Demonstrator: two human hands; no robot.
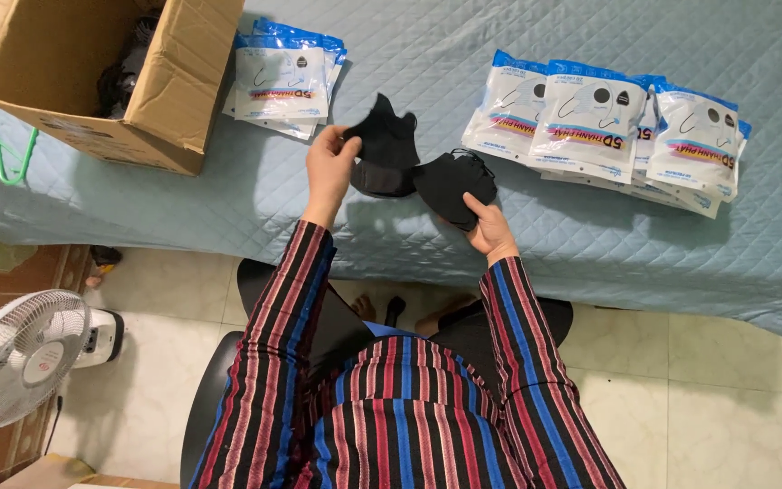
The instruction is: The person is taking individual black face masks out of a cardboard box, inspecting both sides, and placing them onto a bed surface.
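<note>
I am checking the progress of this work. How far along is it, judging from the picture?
Looks done: sealed mask packets lie in two piles, a small pile at left and a bigger pile at right. In hand: the left hand holds one black mask, the right hand holds another black mask. Probably left: dark items show in the cardboard box; how many, I cannot tell.

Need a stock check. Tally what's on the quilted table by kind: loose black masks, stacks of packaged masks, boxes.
Loose black masks: 2, one in the left hand at, one in the right hand at
Stacks of packaged masks: 2
Cardboard boxes: 1
Total: 5
</note>
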